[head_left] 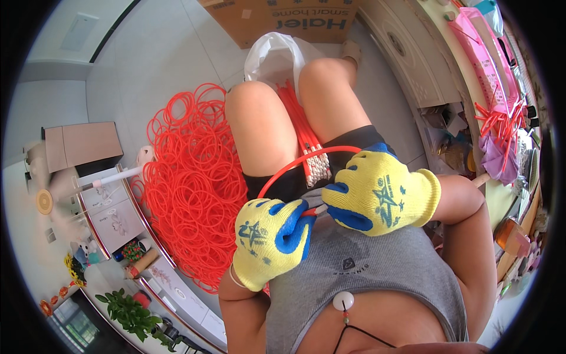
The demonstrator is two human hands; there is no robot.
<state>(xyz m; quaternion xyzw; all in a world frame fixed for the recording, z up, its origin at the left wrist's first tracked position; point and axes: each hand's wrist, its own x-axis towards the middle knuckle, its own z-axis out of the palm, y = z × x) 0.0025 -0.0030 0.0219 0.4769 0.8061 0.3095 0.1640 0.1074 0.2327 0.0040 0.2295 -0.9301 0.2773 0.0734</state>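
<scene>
Both gloved hands meet just above the grey top: the left hand (272, 241) and the right hand (377, 192) each close on an end of the orange hoop (306, 158), which arcs over the lap. Beyond the hoop, a bundle of orange rods (303, 138) lies between the knees. Left of the hoop, a heap of orange rings (188, 183) covers the floor.

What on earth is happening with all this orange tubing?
A seated person in yellow-and-blue gloves bends an orange tube into a hoop, the left hand and right hand pinching its two ends together. Straight tubes lie between the knees, and a pile of finished rings covers the floor to the person's left.
</scene>
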